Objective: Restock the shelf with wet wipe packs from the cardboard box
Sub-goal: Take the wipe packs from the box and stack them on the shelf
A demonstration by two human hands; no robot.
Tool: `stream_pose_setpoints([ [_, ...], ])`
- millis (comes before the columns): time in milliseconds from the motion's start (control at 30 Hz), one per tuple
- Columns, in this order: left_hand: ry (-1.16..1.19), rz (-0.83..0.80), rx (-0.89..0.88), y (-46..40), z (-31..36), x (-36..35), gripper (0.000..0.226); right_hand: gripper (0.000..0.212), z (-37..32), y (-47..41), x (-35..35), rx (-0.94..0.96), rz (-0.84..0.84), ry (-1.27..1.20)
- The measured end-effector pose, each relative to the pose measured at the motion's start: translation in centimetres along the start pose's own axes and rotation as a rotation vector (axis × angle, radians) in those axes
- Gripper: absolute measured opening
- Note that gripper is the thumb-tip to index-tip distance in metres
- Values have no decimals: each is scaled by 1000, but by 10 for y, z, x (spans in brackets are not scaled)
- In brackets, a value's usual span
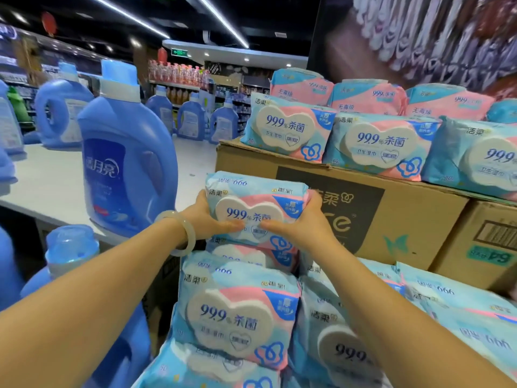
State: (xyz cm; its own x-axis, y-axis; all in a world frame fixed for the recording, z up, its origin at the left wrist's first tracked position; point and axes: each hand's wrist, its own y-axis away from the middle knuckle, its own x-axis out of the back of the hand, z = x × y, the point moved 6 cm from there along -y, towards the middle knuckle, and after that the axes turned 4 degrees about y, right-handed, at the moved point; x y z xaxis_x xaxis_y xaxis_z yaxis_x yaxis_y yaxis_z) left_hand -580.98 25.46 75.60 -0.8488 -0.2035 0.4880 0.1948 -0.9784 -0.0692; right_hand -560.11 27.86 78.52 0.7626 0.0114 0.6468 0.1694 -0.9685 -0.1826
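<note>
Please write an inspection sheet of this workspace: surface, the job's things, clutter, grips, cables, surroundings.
Surface: white counter at left, partly bare.
Job's things: one wet wipe pack held in front of the cardboard box; it sits on top of a stack of packs; a row of packs lies on the box.
Clutter: blue detergent bottle stands on the counter edge, close to the held pack; more bottles behind it.
Grips: left hand and right hand hold the pack from its two sides.
Cables: nothing seen.
Surroundings: store aisles, ceiling lights; a bracelet on the left wrist.
</note>
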Motion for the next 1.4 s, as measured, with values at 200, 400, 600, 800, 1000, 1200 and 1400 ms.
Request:
stream_pose_setpoints([
  [200,-408,264,-97,54,38,11,120,121,-38,40,15,256,59,377],
  [400,-736,225,-82,127,18,10,99,82,-74,109,-28,538,-81,572],
  [600,-917,223,118,250,-79,38,92,70,-95,210,-137,796,-347,460],
  [800,-809,190,607,391,-197,71,83,66,-65,313,-239,744,-725,413],
  [1000,-724,106,769,448,-259,73,73,67,-44,369,-300,719,-890,462],
  [1200,-742,9,850,475,-335,100,74,63,-55,391,-378,664,-957,491],
  [1400,-728,-144,870,479,-443,157,59,66,-57,411,-496,408,-1054,460],
])
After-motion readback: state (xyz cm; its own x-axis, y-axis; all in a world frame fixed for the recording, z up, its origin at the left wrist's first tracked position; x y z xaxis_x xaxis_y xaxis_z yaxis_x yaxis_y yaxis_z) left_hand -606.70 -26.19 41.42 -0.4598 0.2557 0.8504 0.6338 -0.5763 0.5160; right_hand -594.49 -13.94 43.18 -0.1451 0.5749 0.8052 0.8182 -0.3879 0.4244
